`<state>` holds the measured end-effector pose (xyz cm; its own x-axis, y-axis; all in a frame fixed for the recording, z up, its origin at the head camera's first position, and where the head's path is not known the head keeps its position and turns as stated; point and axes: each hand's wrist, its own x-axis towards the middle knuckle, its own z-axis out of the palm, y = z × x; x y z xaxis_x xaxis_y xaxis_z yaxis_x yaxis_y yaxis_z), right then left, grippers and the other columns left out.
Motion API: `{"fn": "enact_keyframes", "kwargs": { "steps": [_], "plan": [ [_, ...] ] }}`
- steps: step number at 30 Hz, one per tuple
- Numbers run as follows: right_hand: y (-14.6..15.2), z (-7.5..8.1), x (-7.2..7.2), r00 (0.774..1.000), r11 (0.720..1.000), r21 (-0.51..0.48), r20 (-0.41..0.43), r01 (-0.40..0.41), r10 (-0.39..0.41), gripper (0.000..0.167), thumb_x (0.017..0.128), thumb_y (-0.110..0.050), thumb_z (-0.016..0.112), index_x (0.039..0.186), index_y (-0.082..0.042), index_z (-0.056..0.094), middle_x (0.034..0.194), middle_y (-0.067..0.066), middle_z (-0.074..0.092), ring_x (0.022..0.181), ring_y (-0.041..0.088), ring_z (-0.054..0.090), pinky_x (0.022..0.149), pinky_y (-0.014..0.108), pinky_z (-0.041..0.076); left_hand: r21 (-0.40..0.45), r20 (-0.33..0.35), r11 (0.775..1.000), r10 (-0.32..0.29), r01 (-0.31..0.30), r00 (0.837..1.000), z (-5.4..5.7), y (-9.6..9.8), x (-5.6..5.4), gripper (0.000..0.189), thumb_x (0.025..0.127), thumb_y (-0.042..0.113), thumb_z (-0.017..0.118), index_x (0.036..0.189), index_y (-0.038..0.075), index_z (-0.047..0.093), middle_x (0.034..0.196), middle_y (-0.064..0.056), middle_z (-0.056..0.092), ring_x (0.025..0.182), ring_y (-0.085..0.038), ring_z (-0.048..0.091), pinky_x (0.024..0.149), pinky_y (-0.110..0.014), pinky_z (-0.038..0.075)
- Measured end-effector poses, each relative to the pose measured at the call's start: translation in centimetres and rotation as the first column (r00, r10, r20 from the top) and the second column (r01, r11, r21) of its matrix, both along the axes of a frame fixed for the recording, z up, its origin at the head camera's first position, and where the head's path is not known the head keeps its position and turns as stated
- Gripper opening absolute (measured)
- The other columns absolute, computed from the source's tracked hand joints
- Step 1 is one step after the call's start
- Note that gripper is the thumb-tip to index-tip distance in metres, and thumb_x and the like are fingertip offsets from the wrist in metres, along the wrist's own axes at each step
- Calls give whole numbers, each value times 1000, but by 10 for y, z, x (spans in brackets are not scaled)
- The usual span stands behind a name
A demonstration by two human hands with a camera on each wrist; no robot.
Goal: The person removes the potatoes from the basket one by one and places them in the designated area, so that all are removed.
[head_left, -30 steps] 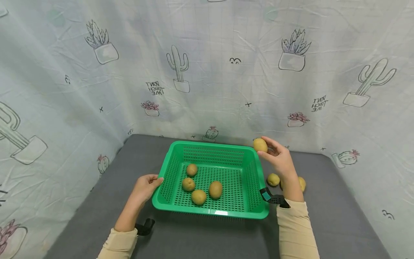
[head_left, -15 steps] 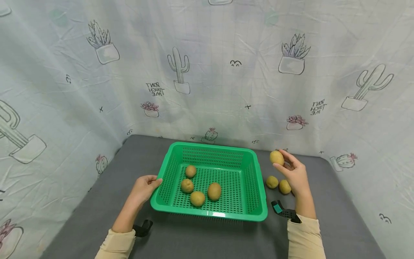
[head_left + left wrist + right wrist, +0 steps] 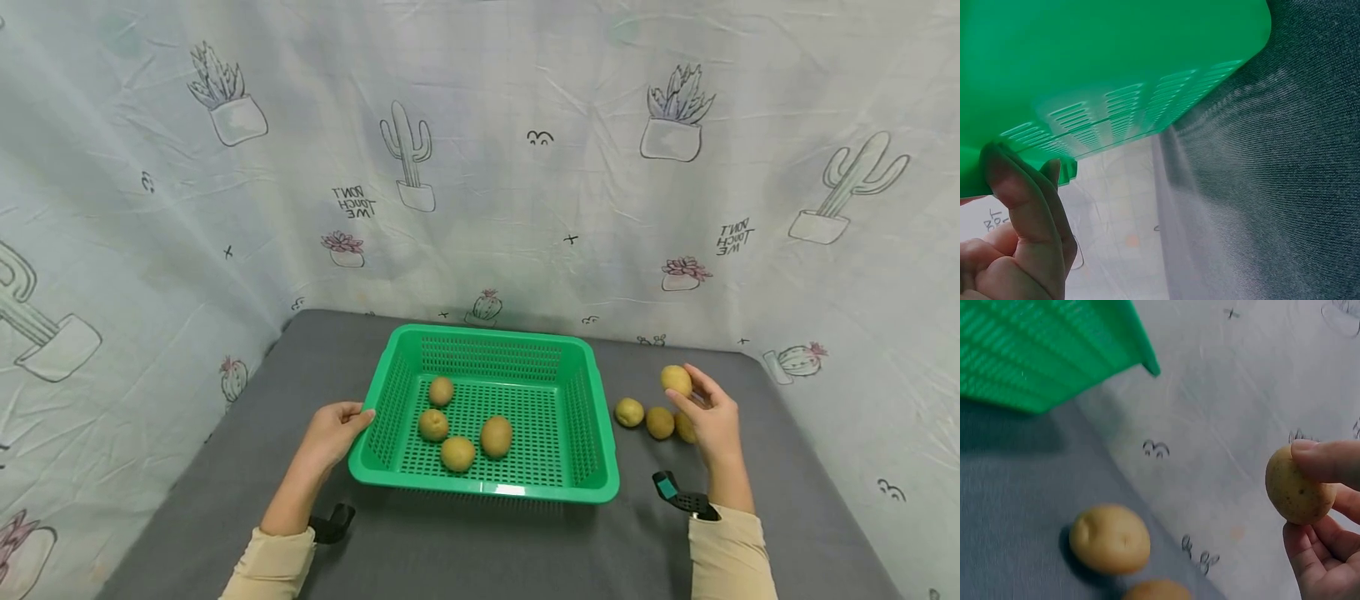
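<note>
A green plastic basket [image 3: 483, 487] with slotted walls stands mid-table, several potatoes lying on its floor, among them one potato [image 3: 497, 437] near the middle. My left hand [image 3: 330, 437] grips the basket's left rim between thumb and fingers; the left wrist view shows the fingers curled under that rim [image 3: 972, 178]. Right of the basket, my right hand [image 3: 712, 417] pinches a potato [image 3: 1297, 487] between thumb and fingertips, raised above the table. Below it, three potatoes lie in a row on the cloth: one [image 3: 629, 412], a second [image 3: 660, 422] and a third [image 3: 685, 427] partly behind the hand.
A dark grey cloth [image 3: 480, 550] covers the table. Behind and at both sides hangs a pale curtain [image 3: 480, 167] printed with cacti, meeting the table's back edge. Black straps with small devices sit on both wrists, the right one [image 3: 686, 497] hanging near the basket's right side.
My right hand has moved right and downward with the potato, from over the basket's back right corner to above the loose potatoes. The left hand keeps its grip on the rim.
</note>
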<state>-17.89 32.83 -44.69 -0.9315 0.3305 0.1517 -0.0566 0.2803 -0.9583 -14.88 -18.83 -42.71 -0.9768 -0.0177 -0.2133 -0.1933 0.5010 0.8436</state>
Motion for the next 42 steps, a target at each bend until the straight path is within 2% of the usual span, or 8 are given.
{"fn": "enact_keyframes", "kwargs": {
  "steps": [3, 6, 16, 23, 26, 29, 33, 42],
  "plan": [
    [9, -6, 3, 999, 999, 2, 38, 35, -35, 61, 86, -14, 71, 141, -4, 45, 109, -22, 51, 96, -10, 51, 78, 3, 43, -1, -4, 1000, 2, -2, 1000, -1, 1, -1, 51, 99, 20, 49, 137, -14, 39, 134, -34, 44, 123, -46, 44, 97, -55, 42],
    [18, -12, 6, 996, 997, 59, 64, 57, -60, 62, 87, -19, 70, 142, -5, 44, 108, -25, 48, 95, -15, 50, 79, 2, 42, -6, -8, 1000, 1, -1, 1000, -1, 1, -1, 51, 99, 20, 49, 137, -14, 39, 134, -34, 44, 123, -46, 45, 96, -54, 42],
    [44, -29, 16, 985, 984, 117, 91, 135, -146, 62, 88, -20, 69, 142, -2, 44, 107, -25, 48, 89, -19, 48, 76, 0, 41, 4, -10, 1000, 4, -4, 1000, -1, 1, 0, 51, 99, 20, 49, 136, -14, 40, 132, -33, 47, 121, -45, 47, 95, -53, 44],
    [55, -40, 18, 959, 971, 64, 153, 230, -237, 62, 88, -17, 69, 143, -5, 43, 116, -15, 51, 86, -19, 47, 74, -1, 39, -2, -8, 1000, -1, 1, 1000, -1, 1, 0, 51, 99, 21, 49, 136, -14, 40, 134, -33, 45, 123, -46, 44, 97, -55, 42],
    [59, -44, 18, 945, 963, 48, 183, 265, -269, 62, 88, -16, 68, 144, -7, 42, 128, -4, 52, 92, -15, 48, 75, 0, 38, -7, -8, 1000, -5, 5, 1000, 0, 1, 0, 51, 99, 20, 49, 136, -13, 40, 134, -33, 45, 123, -45, 45, 97, -55, 42],
    [62, -49, 19, 934, 961, 67, 225, 269, -277, 62, 90, -18, 65, 146, -8, 39, 143, 10, 45, 104, -6, 48, 76, 0, 36, -13, -8, 1000, -6, 6, 1000, -1, 1, -1, 51, 99, 21, 49, 136, -14, 40, 134, -33, 45, 123, -45, 45, 96, -54, 42],
    [65, -53, 19, 919, 958, 72, 272, 276, -285, 63, 92, -18, 62, 148, -9, 35, 148, 17, 38, 118, 1, 46, 78, 0, 34, -9, -8, 1000, -3, 3, 1000, -1, 1, -1, 51, 99, 21, 49, 136, -14, 40, 133, -34, 46, 121, -45, 46, 95, -53, 43],
    [70, -65, 17, 913, 963, 138, 310, 232, -265, 64, 93, -21, 60, 149, -8, 31, 147, 22, 38, 115, 6, 46, 74, 0, 34, 3, -13, 1000, 7, -7, 1000, -2, 1, -1, 50, 99, 20, 49, 135, -15, 41, 131, -34, 48, 119, -45, 48, 94, -52, 44]
  ]
}}
